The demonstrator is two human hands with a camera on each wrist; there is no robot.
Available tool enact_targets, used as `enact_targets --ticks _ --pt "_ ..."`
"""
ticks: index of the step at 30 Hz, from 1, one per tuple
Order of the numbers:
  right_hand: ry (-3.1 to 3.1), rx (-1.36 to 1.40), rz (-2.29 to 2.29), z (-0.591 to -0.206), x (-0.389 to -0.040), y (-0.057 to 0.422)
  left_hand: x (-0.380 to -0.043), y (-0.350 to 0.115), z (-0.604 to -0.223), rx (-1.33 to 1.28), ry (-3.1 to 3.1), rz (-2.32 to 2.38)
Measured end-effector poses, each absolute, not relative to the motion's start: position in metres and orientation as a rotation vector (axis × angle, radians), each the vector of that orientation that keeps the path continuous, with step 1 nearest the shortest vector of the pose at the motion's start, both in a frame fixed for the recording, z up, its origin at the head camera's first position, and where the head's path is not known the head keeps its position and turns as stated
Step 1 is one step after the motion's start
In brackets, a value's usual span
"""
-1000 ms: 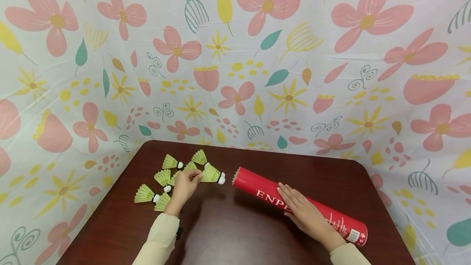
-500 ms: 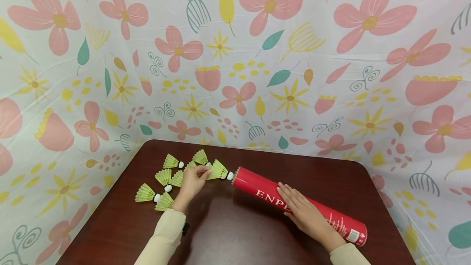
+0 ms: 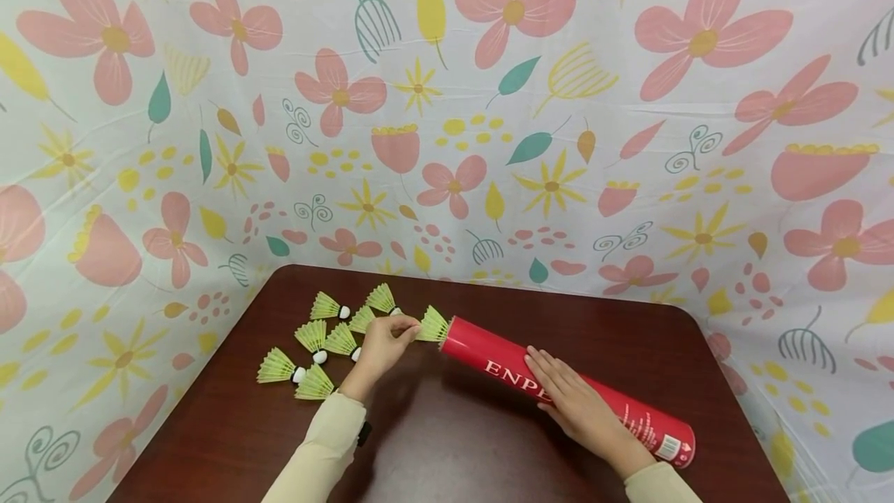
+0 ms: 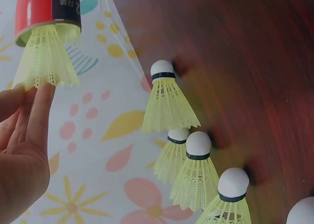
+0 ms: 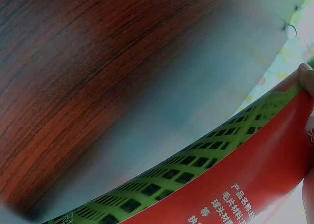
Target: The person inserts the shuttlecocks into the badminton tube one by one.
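Observation:
My left hand (image 3: 385,348) pinches the feathered rim of a yellow-green shuttlecock (image 3: 434,325) between thumb and fingers. Its cork end is out of sight inside the mouth of a red tube (image 3: 489,351), and much of the skirt still shows outside. In the left wrist view the skirt (image 4: 47,59) sticks out of the tube's opening (image 4: 37,30). My right hand (image 3: 576,402) holds the tube around its middle, fingers across the top and thumb on the near side. The tube lies slantwise, its mouth toward the left hand.
Several more yellow shuttlecocks with white corks, such as one at the near left (image 3: 277,367) and one at the back (image 3: 382,299), lie loose on the dark wooden table (image 3: 447,441). A flower-printed cloth (image 3: 454,130) hangs behind and beside the table.
My left hand has moved right with the shuttlecock, and its cork has gone from outside the tube to inside the mouth. The right hand and the tube have stayed nearly still.

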State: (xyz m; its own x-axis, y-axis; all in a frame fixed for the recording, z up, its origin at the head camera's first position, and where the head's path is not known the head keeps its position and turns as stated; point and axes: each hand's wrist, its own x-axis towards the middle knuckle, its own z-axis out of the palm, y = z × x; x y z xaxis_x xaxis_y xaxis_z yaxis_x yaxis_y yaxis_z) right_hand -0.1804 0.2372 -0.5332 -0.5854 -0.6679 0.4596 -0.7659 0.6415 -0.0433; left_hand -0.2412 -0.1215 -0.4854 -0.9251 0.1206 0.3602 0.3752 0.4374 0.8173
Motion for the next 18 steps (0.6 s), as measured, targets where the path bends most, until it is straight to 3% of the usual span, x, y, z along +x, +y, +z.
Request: enact_targets --ticks 18 --pt "-2.429 1.146 0.347 -0.5314 -0.1804 0.2337 -0.2457 -0.1118 -0.4921 -0.562 -2.534 -1.455"
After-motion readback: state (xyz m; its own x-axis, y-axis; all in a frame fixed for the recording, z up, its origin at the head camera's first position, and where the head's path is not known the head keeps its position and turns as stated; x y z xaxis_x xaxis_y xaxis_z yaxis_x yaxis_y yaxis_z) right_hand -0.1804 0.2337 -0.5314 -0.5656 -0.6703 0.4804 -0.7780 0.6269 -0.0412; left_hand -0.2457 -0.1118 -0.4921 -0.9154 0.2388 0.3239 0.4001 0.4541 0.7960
